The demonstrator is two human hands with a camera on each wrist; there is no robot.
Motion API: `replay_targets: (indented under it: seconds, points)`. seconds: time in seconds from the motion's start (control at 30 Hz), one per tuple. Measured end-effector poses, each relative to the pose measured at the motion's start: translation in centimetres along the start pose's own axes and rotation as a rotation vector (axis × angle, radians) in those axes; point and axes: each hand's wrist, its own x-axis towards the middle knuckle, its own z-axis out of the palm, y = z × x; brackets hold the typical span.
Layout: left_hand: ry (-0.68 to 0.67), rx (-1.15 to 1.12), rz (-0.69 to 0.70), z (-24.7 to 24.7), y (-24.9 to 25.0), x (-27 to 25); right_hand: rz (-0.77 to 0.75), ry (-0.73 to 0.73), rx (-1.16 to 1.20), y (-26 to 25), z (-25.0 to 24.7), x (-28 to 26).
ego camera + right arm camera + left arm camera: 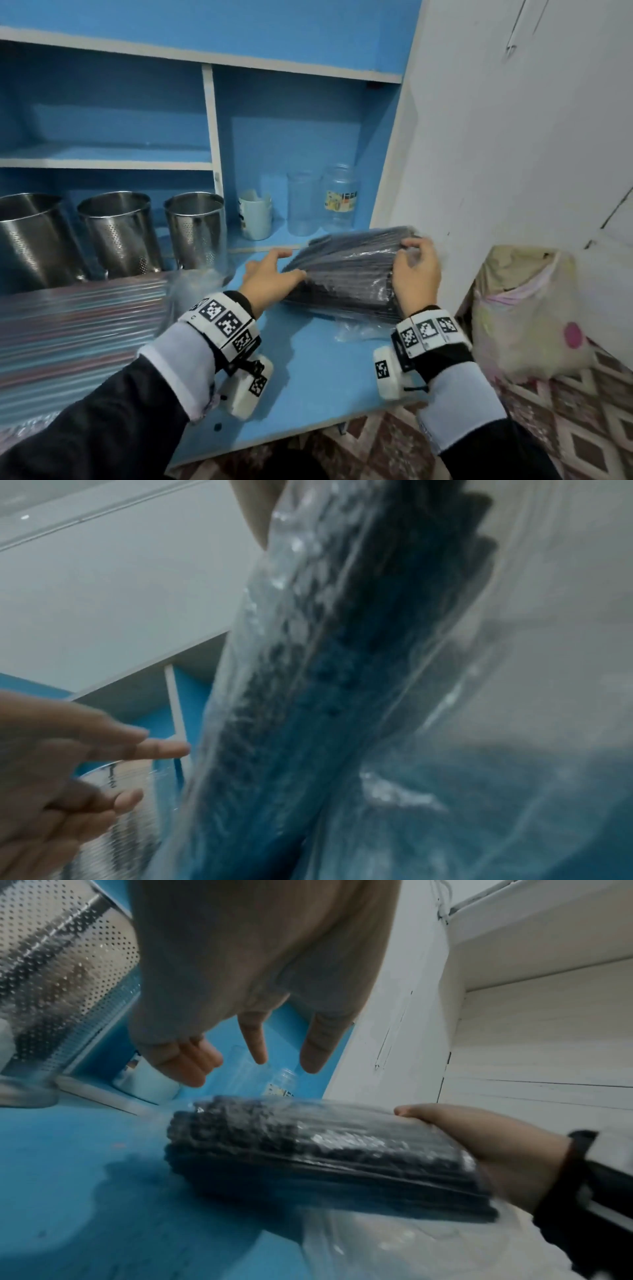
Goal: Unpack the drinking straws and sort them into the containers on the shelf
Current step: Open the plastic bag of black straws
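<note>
A pack of black straws (346, 274) in clear plastic wrap lies on the blue counter (308, 383). My right hand (412, 260) grips its right end, fingers curled over the top, and lifts that end a little. My left hand (274, 265) is open with straight fingers at the pack's left end; the left wrist view shows the fingers (255, 1042) hanging just above the pack (308, 1150), apart from it. Three perforated steel containers (120, 233) stand on the shelf at the left. A second pack of striped coloured straws (78, 325) lies in front of them.
A white cup (255, 216), a clear glass (303, 205) and a clear jar (340, 198) stand in the right shelf bay behind the black pack. A white wall (513, 137) closes the right side. A stuffed plastic bag (524, 308) sits beyond the counter's right edge.
</note>
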Motion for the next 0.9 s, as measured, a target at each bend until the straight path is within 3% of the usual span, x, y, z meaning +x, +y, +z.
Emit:
replay_targets:
  seconds: [0.07, 0.17, 0.27, 0.33, 0.47, 0.57, 0.67, 0.77, 0.9]
  points:
    - [-0.012, 0.009, -0.014, 0.6, -0.5, 0.1, -0.002, -0.011, -0.026, -0.5, 1.4, -0.4]
    - [-0.207, -0.088, -0.075, 1.4, -0.9, -0.2, 0.019, -0.215, -0.013, -1.3, 2.8, -1.8]
    - [-0.28, -0.179, -0.119, 1.4, -1.7, -0.8, -0.012, -0.383, -0.034, -1.1, 3.1, -2.8]
    - [-0.242, -0.186, -0.079, 0.9, -2.3, -0.8, 0.013, -0.45, -0.074, -0.8, 2.9, -2.9]
    - [-0.089, -0.296, -0.001, 0.3, -2.3, 0.2, 0.298, -0.671, -0.02, -0.7, 2.2, -2.8]
    - [0.047, -0.357, 0.085, -0.3, -2.0, 1.5, 0.338, -0.825, -0.028, -1.2, 1.5, -2.7]
    - [0.137, -0.353, 0.073, -0.6, -2.7, 2.3, 0.323, -0.875, 0.009, -1.3, 0.2, -2.3]
    - [0.107, -0.221, 0.069, -0.4, -3.6, 2.7, 0.269, -0.926, 0.018, -0.8, -1.7, -2.1]
    - [0.037, -0.012, -0.047, -0.6, -4.2, 3.0, 0.158, -0.779, -0.022, 0.2, -3.7, -1.4]
